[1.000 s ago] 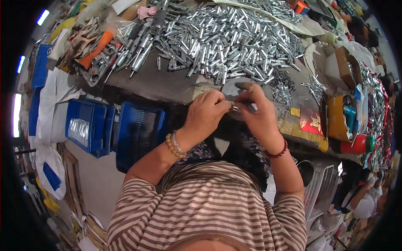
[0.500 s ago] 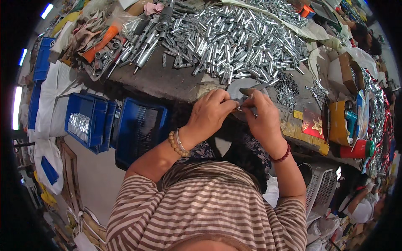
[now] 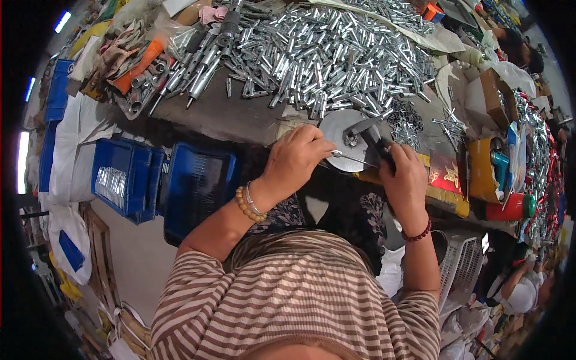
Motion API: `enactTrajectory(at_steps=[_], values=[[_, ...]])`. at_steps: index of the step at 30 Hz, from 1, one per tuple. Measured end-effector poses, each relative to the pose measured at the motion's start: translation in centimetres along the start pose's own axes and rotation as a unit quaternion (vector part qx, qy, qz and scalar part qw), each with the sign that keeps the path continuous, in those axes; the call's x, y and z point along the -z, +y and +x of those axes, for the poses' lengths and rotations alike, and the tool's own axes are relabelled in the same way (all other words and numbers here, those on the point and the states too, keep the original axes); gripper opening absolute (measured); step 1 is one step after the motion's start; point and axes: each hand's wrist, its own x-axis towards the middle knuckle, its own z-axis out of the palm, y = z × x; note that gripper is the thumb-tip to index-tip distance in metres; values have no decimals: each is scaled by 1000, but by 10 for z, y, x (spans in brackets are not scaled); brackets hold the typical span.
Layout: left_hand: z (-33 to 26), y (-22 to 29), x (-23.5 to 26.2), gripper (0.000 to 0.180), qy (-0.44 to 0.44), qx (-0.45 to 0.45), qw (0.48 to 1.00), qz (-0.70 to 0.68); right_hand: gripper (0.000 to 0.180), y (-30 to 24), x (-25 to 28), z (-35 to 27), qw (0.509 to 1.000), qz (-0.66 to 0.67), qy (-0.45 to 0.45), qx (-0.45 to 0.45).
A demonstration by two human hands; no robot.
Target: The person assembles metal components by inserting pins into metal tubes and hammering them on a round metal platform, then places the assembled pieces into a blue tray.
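Observation:
My left hand (image 3: 300,157) is closed, thumb and fingers pinching a slim metal rod (image 3: 358,159) with a thicker silver end. The rod points right, over the near part of a round grey metal disc (image 3: 338,123) at the bench's front edge. My right hand (image 3: 404,180) is wrapped round the black handle of what looks like a small hammer (image 3: 380,147). Its grey head lies above the disc, beside a small shiny metal piece (image 3: 351,140). Behind the disc spreads a large heap of silver metal tubes (image 3: 336,60).
Small dark pins (image 3: 408,123) lie in a pile right of the disc. Blue bins (image 3: 171,225) with thin metal parts stand at the left. A red card (image 3: 444,174), a yellow container (image 3: 483,162) and a red jar with a green lid (image 3: 507,207) are at the right.
My hands have moved apart, the right one going right and down with the hammer. The disc and the thin rod, mostly covered before, now show.

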Motion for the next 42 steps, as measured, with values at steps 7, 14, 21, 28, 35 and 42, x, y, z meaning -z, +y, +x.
enactTrajectory(at_steps=[7, 14, 21, 28, 35, 42], values=[[0, -2, 1, 17, 3, -1, 1000, -9, 25, -20, 14, -28, 988, 145, 56, 27], [0, -1, 2, 18, -8, 9, 1000, -11, 39, -20, 4, -37, 996, 39, 26, 73], [-1, -2, 2, 21, 1, -8, 1000, -10, 42, -37, 20, -33, 967, 175, 178, 41], [-2, -2, 2, 19, -19, 8, 1000, -9, 33, -26, 11, -33, 995, 47, 42, 80], [-2, 0, 5, 15, -22, 11, 999, -22, 29, -8, 9, -4, 990, 142, -10, 22], [-6, 3, 2, 19, -3, 17, 1000, -16, 17, -39, -8, -27, 999, -3, -22, 32]])
